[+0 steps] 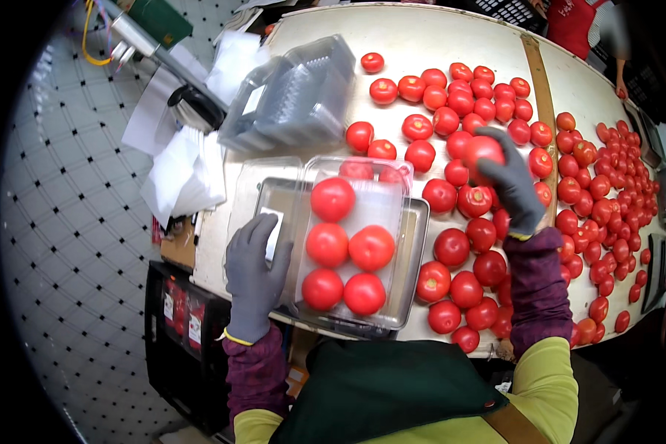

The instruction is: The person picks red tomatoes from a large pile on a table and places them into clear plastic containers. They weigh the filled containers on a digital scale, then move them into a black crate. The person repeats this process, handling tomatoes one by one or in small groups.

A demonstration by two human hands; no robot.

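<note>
A clear plastic clamshell box [353,191] stands with its lid folded out to the left, on a metal scale tray [416,255]. Inside it lie several red tomatoes [328,245], all in the lower and left part; its upper right part holds none. My left hand [253,270], in a grey glove, is by the box's left side with its fingers stretched out over the lid, holding nothing. Whether it touches the lid I cannot tell. Over the loose tomatoes right of the box, my gloved right hand [515,181] grips one tomato [483,153].
Loose tomatoes [466,288] cover the table's right side, parted by a brown strip [541,96]. A stack of empty clear boxes [292,96] stands at the far left, beside white papers [185,174]. A black crate [181,348] with packed tomatoes sits below left. Another person's hand [620,90] shows far right.
</note>
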